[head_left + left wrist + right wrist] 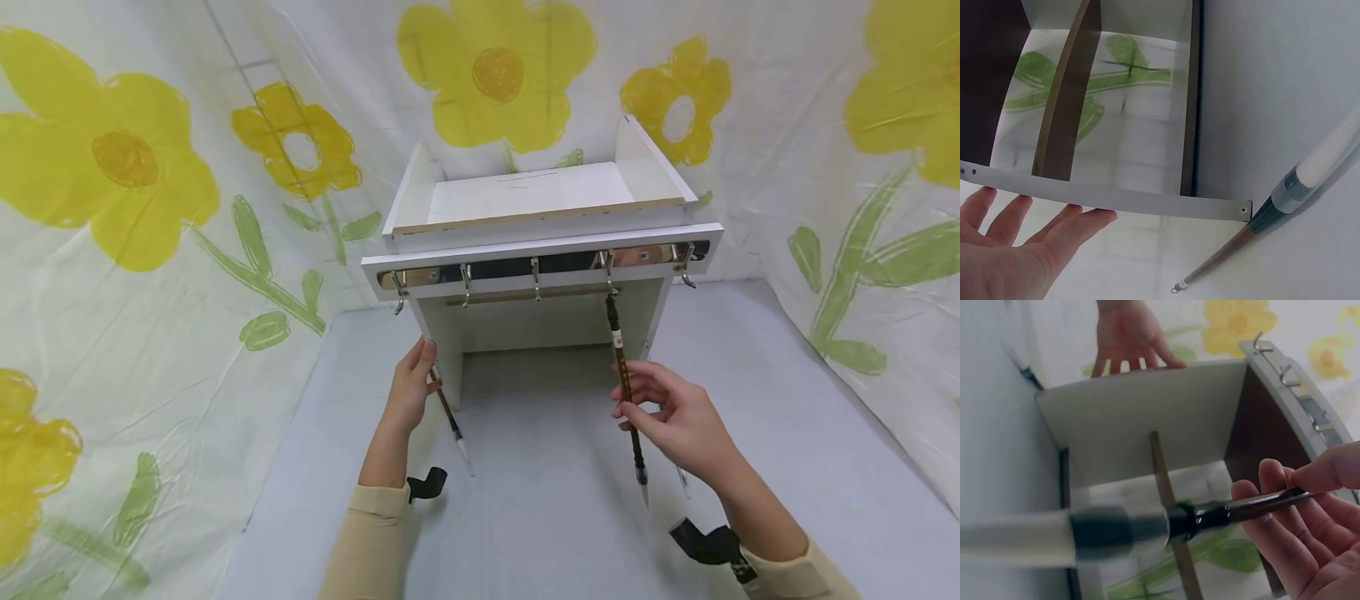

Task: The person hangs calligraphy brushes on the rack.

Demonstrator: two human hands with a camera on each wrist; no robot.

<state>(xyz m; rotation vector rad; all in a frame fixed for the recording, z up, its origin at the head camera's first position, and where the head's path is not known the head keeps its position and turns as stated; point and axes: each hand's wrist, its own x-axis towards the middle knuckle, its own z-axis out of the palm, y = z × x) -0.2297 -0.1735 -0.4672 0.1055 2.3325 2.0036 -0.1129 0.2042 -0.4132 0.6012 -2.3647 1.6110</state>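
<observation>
My right hand (671,417) pinches a dark brown calligraphy brush (621,358) by its handle, white tip pointing down. The brush's top end is just under a metal hook (609,271) on the shelf's front rail; whether its loop is on the hook, I cannot tell. In the right wrist view, the brush's dark collar (1100,534) is close to the camera. My left hand (411,387) rests its extended fingers against the left side panel of the white shelf unit (525,237). Near that hand, a second brush (1272,209) lies beside the panel's lower corner.
Several other hooks (466,283) line the rail. Partly behind my right hand, another slender item with a pale tip (682,482) shows. The shelf stands on a pale table (540,500), against a white sheet printed with yellow flowers (498,75).
</observation>
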